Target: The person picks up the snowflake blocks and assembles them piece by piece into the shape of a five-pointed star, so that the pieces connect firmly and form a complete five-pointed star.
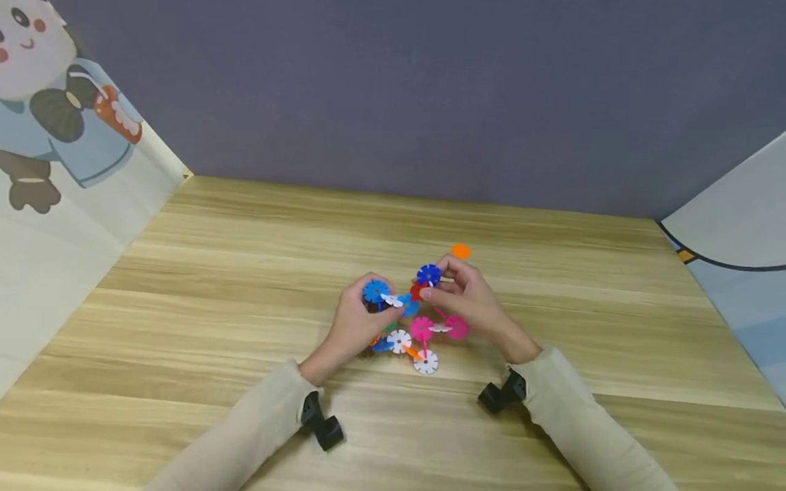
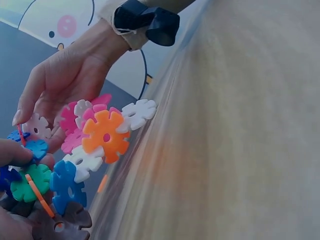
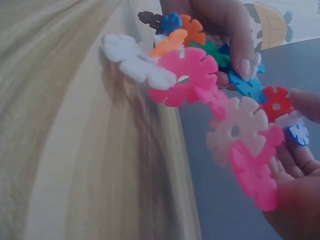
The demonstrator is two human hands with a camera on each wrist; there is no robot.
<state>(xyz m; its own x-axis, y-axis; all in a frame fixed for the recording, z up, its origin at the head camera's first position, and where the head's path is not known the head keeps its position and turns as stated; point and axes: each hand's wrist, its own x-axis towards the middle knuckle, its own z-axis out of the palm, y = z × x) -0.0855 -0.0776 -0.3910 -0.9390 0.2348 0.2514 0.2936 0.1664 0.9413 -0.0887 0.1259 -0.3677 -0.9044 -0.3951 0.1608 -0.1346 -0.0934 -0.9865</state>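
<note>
Slotted plastic snowflake discs are linked into a many-coloured chain between the two hands. The left hand (image 1: pixel 351 322) pinches a light blue disc (image 3: pixel 246 90) between thumb and finger, with a blue disc (image 1: pixel 376 291) and a white one beside it. The right hand (image 1: pixel 477 303) pinches a red disc (image 3: pixel 270 98), from which a dark blue disc (image 1: pixel 428 275) stands up. Red and light blue discs meet edge to edge; whether their slots interlock cannot be told. Below hang pink discs (image 1: pixel 457 327), white discs (image 1: pixel 426 369) and an orange disc (image 2: pixel 97 131).
A loose orange disc (image 1: pixel 460 251) lies on the wooden table (image 1: pixel 245 259) beyond the right hand. A dark grey panel (image 1: pixel 417 102) rises behind the table. Printed cartoon panels stand at left and right. Each wrist wears a black camera mount (image 1: pixel 322 426).
</note>
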